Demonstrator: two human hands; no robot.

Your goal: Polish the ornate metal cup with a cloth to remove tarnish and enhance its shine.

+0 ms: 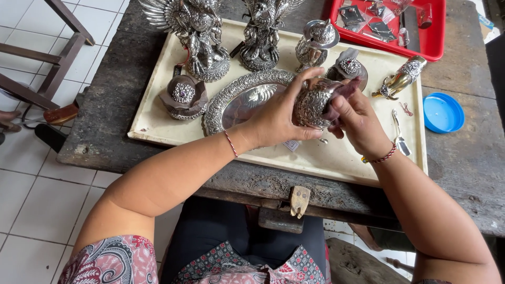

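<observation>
We see both bare forearms reaching forward over the near edge of the bench, converging toward its middle. Our left hand [276, 118] is cupped, palm turned inward, thumb raised along the top and fingers curled round. Our right hand [357, 115] faces it, fingers bent and pinched close against the left. Each wrist wears a thin red cord bracelet, elbows spread wide
</observation>
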